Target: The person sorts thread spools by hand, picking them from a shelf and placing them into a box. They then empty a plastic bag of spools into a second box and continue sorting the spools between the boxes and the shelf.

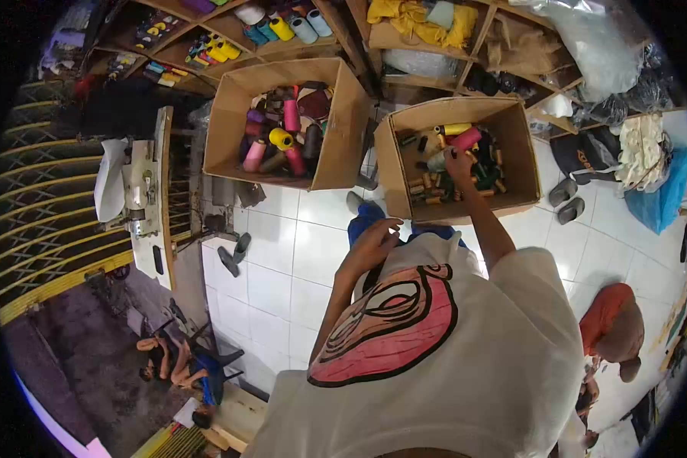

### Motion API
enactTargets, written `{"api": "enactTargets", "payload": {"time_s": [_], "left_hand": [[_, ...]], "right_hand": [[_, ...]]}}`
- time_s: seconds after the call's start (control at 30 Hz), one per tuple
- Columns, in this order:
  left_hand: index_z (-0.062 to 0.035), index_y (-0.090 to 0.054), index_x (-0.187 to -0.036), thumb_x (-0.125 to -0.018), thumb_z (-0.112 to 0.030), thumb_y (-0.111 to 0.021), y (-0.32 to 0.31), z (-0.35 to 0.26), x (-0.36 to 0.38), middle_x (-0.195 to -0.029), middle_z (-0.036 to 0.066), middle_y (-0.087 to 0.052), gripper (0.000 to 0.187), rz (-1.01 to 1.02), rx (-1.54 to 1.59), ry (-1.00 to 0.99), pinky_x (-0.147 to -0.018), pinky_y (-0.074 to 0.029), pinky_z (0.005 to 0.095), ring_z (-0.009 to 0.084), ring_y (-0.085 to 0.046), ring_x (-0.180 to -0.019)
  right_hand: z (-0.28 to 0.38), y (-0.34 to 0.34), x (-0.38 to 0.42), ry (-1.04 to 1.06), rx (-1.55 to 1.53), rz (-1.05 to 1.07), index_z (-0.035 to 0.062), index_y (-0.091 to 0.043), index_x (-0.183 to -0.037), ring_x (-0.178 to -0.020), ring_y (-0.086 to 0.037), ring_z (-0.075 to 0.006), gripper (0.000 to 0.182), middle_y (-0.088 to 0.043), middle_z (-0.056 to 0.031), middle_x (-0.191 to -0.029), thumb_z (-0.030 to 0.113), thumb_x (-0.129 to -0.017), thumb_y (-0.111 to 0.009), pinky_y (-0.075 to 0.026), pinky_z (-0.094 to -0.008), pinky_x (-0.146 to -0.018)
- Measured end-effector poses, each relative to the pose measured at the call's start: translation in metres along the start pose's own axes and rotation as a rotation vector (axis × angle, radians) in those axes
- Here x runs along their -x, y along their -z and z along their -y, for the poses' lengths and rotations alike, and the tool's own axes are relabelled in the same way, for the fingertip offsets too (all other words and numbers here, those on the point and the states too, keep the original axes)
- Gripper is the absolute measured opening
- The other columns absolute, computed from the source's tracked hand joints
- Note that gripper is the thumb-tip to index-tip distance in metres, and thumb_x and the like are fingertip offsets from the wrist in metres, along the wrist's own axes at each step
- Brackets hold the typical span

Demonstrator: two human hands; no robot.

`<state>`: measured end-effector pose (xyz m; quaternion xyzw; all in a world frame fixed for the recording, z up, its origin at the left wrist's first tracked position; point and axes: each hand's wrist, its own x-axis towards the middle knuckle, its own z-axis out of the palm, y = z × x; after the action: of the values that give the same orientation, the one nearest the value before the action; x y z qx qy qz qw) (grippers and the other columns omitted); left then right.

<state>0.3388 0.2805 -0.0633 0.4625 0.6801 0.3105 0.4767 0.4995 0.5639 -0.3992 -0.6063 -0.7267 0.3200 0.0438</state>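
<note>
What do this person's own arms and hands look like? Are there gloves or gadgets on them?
The left hand and right hand look bare: no gloves, cables or markings that I can make out. The off-white T-shirt has a short right sleeve, leaving that forearm uncovered.

Right arm: bare right forearm (484,217) reaching forward and slightly inward, well ahead of the torso.
Right wrist: in line with the forearm, as far as visible.
Bare right hand (458,162): back uppermost, fingers directed down; fingertips too small to tell whether the grip is closed.
Left arm: bare left forearm (342,288) angled forward and inward, close to the body; elbow hidden.
Bare left hand (375,243): in front of the waist, fingers loosely bent and pointing inward, palm apparently free.
Hands: well apart, right farther forward.
</note>
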Motion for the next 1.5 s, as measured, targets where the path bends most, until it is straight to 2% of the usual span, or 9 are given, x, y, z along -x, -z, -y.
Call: {"api": "enactTargets", "payload": {"time_s": [0.17, 0.33, 0.43, 0.53, 0.6, 0.7, 0.8, 0.97, 1.5], "left_hand": [[-0.0043, -0.054, -0.122, -0.094, -0.012, -0.056, -0.002, -0.016, -0.008, -0.109, 0.015, -0.061, 0.029, 0.008, 0.062, -0.006, -0.075, -0.050, 0.0339, 0.0247, -0.064, -0.090], [-0.0042, -0.055, -0.119, -0.093, -0.011, -0.056, -0.008, 0.012, -0.020, -0.105, 0.013, -0.063, 0.027, -0.051, -0.025, -0.176, -0.082, -0.050, 0.0345, 0.0242, -0.064, -0.094], [-0.0043, -0.055, -0.120, -0.093, -0.011, -0.055, -0.010, 0.014, -0.024, -0.105, 0.013, -0.063, 0.028, -0.036, 0.077, -0.172, -0.082, -0.050, 0.0340, 0.0244, -0.064, -0.094], [-0.0071, -0.053, -0.126, -0.098, -0.018, -0.051, -0.011, 0.023, -0.025, -0.114, 0.011, -0.062, 0.030, 0.006, 0.087, -0.127, -0.085, -0.048, 0.0356, 0.0226, -0.060, -0.102], [-0.0072, -0.053, -0.126, -0.098, -0.020, -0.052, -0.009, 0.018, -0.024, -0.115, 0.013, -0.062, 0.031, 0.012, 0.066, -0.107, -0.087, -0.048, 0.0363, 0.0236, -0.060, -0.104], [-0.0062, -0.053, -0.126, -0.097, -0.021, -0.053, -0.007, 0.007, -0.020, -0.114, 0.014, -0.062, 0.032, -0.014, 0.088, -0.153, -0.088, -0.048, 0.0365, 0.0246, -0.061, -0.102], [-0.0060, -0.052, -0.125, -0.097, -0.022, -0.052, -0.018, 0.024, -0.031, -0.111, 0.013, -0.062, 0.032, -0.033, -0.014, -0.235, -0.085, -0.048, 0.0367, 0.0248, -0.061, -0.098], [-0.0071, -0.052, -0.126, -0.099, -0.023, -0.051, -0.019, 0.014, -0.035, -0.104, 0.013, -0.060, 0.031, 0.039, -0.028, -0.242, -0.082, -0.049, 0.0352, 0.0236, -0.061, -0.097], [-0.0037, -0.058, -0.117, -0.089, -0.020, -0.058, -0.055, 0.054, -0.064, -0.103, 0.015, -0.064, 0.032, 0.081, 0.012, -0.298, -0.085, -0.048, 0.0385, 0.0271, -0.062, -0.098]], "right_hand": [[0.073, 0.145, 0.089, -0.197, -1.031, 0.125, 0.0097, -0.046, -0.091, -0.072, -0.045, -0.0117, 0.022, -0.046, -0.0017, -0.079, 0.028, -0.096, -0.057, -0.040, -0.0333, -0.060], [0.077, 0.173, 0.114, 0.001, -1.410, -0.354, 0.0134, -0.038, -0.117, -0.103, -0.049, -0.0205, 0.041, -0.040, -0.0115, -0.126, 0.035, -0.093, -0.064, -0.050, -0.0355, -0.079], [0.099, 0.205, 0.136, -0.160, -1.610, -0.465, 0.0112, -0.036, -0.128, -0.110, -0.050, -0.0273, 0.046, -0.041, -0.0143, -0.128, 0.032, -0.095, -0.059, -0.053, -0.0427, -0.091], [0.067, 0.192, 0.106, -0.018, -1.947, -0.225, 0.0071, -0.037, -0.131, -0.108, -0.053, -0.0295, 0.045, -0.046, -0.0152, -0.121, 0.030, -0.096, -0.055, -0.053, -0.0420, -0.091], [0.087, 0.190, 0.107, 0.043, -1.589, -0.246, 0.0073, -0.037, -0.131, -0.107, -0.053, -0.0288, 0.042, -0.047, -0.0118, -0.121, 0.032, -0.099, -0.049, -0.055, -0.0383, -0.087], [0.155, 0.204, 0.102, -0.172, -2.021, 0.007, 0.0073, -0.038, -0.130, -0.107, -0.052, -0.0278, 0.038, -0.045, -0.0112, -0.124, 0.028, -0.100, -0.048, -0.055, -0.0360, -0.090], [0.236, 0.219, 0.109, 0.017, -2.314, 0.724, 0.0110, -0.041, -0.139, -0.139, -0.028, -0.0342, 0.047, -0.034, -0.0144, -0.146, 0.030, -0.097, -0.055, -0.042, -0.0452, -0.107], [0.338, 0.281, 0.166, 0.468, -1.786, 0.893, 0.0204, -0.029, -0.149, -0.140, -0.026, -0.0362, 0.058, -0.021, -0.0194, -0.153, 0.034, -0.098, -0.054, -0.035, -0.0450, -0.109], [0.106, 0.254, 0.159, -0.276, -1.530, 0.318, 0.0167, -0.056, -0.115, -0.096, -0.061, -0.0205, 0.024, -0.063, -0.0061, -0.108, 0.026, -0.093, -0.058, -0.050, -0.0362, -0.082]]}}
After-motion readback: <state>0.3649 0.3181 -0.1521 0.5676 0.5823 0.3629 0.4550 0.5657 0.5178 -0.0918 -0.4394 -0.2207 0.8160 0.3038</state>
